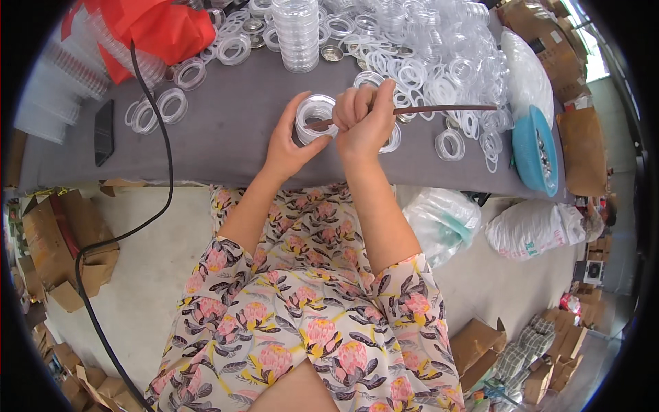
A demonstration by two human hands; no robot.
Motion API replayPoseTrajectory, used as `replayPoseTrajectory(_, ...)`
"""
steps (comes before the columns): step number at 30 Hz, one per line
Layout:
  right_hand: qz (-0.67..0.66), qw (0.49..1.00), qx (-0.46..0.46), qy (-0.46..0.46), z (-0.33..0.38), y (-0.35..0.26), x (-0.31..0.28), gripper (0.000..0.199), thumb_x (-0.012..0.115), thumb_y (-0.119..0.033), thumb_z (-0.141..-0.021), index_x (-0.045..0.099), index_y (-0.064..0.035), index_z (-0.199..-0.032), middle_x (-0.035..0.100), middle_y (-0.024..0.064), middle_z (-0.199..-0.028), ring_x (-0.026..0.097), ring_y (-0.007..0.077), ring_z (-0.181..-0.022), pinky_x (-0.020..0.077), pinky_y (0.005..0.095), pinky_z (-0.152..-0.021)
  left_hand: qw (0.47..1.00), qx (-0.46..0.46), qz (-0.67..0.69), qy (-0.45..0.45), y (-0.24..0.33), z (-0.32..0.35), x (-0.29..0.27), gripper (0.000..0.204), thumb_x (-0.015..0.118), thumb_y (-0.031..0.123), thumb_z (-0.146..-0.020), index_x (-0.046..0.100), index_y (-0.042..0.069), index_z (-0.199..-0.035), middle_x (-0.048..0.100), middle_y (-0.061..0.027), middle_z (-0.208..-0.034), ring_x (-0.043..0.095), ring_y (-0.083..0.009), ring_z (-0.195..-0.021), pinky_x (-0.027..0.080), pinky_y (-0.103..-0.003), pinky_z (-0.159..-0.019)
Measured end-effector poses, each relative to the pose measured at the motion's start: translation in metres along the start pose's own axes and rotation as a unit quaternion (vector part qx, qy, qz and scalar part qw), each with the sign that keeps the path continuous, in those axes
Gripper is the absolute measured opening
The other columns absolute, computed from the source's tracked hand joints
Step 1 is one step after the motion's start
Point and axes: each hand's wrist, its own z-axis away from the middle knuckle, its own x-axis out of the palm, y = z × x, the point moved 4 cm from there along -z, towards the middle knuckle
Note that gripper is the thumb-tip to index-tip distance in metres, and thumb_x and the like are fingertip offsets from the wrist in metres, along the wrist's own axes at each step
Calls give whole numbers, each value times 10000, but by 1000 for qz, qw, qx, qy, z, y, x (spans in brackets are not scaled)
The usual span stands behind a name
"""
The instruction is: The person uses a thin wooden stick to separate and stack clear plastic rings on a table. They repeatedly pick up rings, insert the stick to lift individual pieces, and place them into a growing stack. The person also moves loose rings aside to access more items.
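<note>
My left hand [286, 147] is curled around a clear round plastic ring-shaped piece [316, 106], thumb on its near side and fingers along its left. In my closed right hand [364, 127] is a thin brown stick [446, 108]. One end of the stick reaches into the ring, while the other sticks out to the right. What the tip touches inside is too small to tell. Just behind my right hand lie more clear rings [368, 79]. A tall stack of clear round pieces [295, 34] stands beyond the hands.
Loose white rings [412, 72] and clear pieces heap up at the back right of the grey-covered table [226, 137]. A blue basket [532, 154] with small metal parts sits at the right edge. At left are a phone [104, 132], a black cable [168, 158] and red cloth [161, 31].
</note>
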Motion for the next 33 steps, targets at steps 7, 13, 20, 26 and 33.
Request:
replayPoseTrajectory(7, 143, 978, -106, -106, -20, 1, 11, 568, 321, -343, -995, 274, -70, -499, 298, 0, -449, 250, 79, -414, 175, 250, -406, 999, 23, -13, 22, -2, -1, -1, 763, 758, 154, -681, 368, 23, -1323, 509, -137, -1220, 490, -214, -1142, 378, -341, -966)
replayPoseTrajectory(13, 339, 931, -48, -124, -10, -23, 14, 530, 335, -290, -995, 339, -56, -520, 335, -19, -470, 280, 59, -456, 215, 240, -427, 996, 29, -82, 1, 2, 3, -1, 782, 766, 204, -662, 388, 41, -1327, 520, -137, -1224, 497, -252, -1131, 373, -367, -967)
replayPoseTrajectory(20, 357, 931, -9, -81, -17, -31, 22, 568, 341, -318, -994, 308, -89, -475, 297, -17, -438, 259, 81, -409, 170, 257, -408, 996, 13, -87, -19, -1, 2, -1, 804, 777, 223, -643, 393, 47, -1327, 505, -132, -1253, 485, -282, -1136, 360, -384, -971)
replayPoseTrajectory(26, 162, 983, 26, -84, -15, -45, 9, 577, 244, -369, -996, 281, -128, -473, 271, -9, -426, 183, 93, -386, 144, 261, -374, 996, 13, -90, -17, 1, 1, -3, 810, 785, 217, -634, 392, 41, -1319, 506, -131, -1248, 488, -285, -1125, 363, -384, -962)
replayPoseTrajectory(33, 51, 995, 20, -84, -22, 1, -2, 580, 245, -400, -994, 271, -124, -485, 270, -6, -424, 177, 107, -396, 179, 267, -401, 996, 32, -78, -13, 1, 1, 0, 804, 786, 210, -636, 392, 38, -1316, 507, -131, -1245, 490, -288, -1121, 361, -385, -961)
